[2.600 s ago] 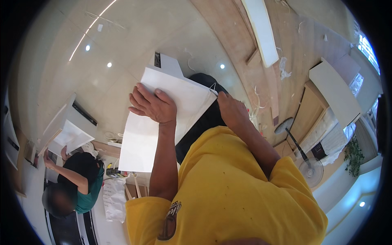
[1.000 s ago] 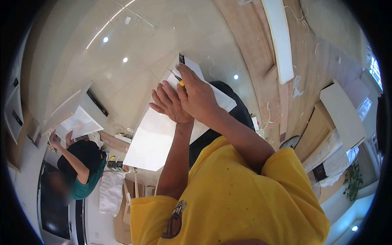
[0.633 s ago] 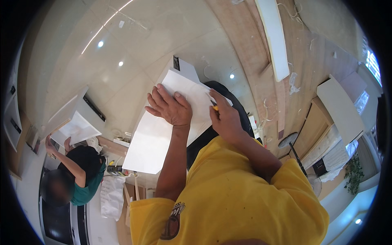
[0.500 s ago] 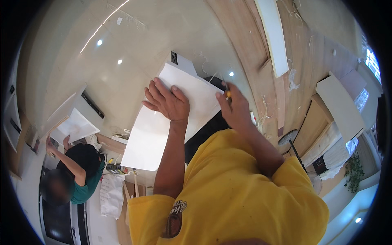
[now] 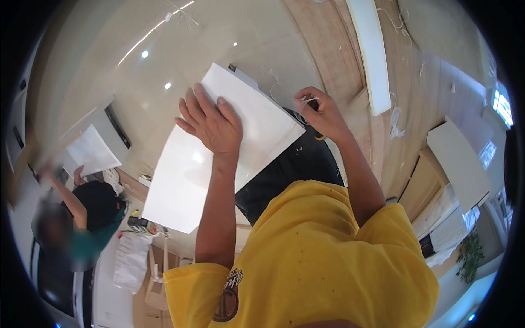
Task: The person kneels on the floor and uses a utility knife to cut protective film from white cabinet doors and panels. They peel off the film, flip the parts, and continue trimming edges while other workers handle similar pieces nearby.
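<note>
Over at the far left, another person in a green top (image 5: pixel 82 240) holds up a smaller white sheet (image 5: pixel 90 152) with one raised arm. Next along, the big white panel (image 5: pixel 219 147) takes up the middle of the scene, a glossy rectangle tilted so that one corner points down toward the left and the opposite corner reaches up toward the ceiling. The left hand (image 5: pixel 210 123) lies flat against its upper half, fingers spread and palm pressing on the face rather than curling round an edge, so nothing is clasped; the panel spreads out well beyond the hand on every side, most of it below and to the left of the wrist. Behind the panel's right edge sits a dark, nearly black surface (image 5: pixel 295 169). Just right of the panel's upper right edge, clear of it, the right hand (image 5: pixel 320 112) is closed, with a thin white strand (image 5: pixel 306 101) pinched between fingertips and something yellow showing under the palm, too hidden to name. Below, the yellow shirt (image 5: pixel 322 257) fills the foreground. Farther right, pale wooden boards (image 5: pixel 350 65) run along the ceiling.
</note>
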{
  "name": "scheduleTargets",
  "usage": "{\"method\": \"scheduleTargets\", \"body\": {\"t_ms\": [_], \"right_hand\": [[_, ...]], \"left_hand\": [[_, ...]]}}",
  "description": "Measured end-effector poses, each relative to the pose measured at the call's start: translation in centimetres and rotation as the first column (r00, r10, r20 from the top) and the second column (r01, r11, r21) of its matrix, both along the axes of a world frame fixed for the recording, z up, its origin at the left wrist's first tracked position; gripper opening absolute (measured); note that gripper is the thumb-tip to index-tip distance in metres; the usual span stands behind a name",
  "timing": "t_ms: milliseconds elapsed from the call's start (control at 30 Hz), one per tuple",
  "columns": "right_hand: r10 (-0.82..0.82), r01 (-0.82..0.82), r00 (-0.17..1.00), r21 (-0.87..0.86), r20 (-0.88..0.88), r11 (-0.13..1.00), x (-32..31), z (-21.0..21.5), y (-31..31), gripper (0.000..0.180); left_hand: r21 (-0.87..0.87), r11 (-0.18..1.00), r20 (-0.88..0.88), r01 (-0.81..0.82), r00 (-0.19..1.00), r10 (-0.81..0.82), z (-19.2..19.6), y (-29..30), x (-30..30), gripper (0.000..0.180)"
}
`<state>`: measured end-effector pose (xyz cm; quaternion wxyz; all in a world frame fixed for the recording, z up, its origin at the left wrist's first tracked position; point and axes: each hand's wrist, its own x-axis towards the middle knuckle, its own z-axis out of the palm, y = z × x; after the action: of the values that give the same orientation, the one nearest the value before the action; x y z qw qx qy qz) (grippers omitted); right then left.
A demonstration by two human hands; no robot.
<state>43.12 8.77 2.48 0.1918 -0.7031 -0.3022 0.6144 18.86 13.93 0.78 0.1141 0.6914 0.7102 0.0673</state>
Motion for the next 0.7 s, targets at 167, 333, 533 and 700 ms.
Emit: {"method": "scheduleTargets", "body": {"t_ms": [167,333,533,700], "right_hand": [[0.220,-0.223,0.975,0.192,0.040,0.956,-1.1,-2.0,-0.6,0.030],[0.226,-0.295,0.946,0.331,0.231,0.896,-2.8,-1.8,-2.2,0.046],[0.359,-0.360,0.933,0.125,0.033,0.925,-3.1,-0.4,-6.3,0.059],[0.029,-0.076,0.989,0.327,0.147,0.942,0.8,-2.5,-12.0,0.054]], "left_hand": [[0.180,0.984,0.100,-0.005,0.995,-0.013,-0.1,0.1,0.3,0.055],[0.315,0.942,0.046,0.114,0.990,-0.135,-0.5,-2.5,-0.9,0.046],[0.118,0.983,0.077,0.143,0.985,-0.152,0.9,-17.6,-1.1,0.051],[0.062,0.997,0.182,0.053,0.981,-0.063,2.5,-27.1,0.2,0.053]]}}
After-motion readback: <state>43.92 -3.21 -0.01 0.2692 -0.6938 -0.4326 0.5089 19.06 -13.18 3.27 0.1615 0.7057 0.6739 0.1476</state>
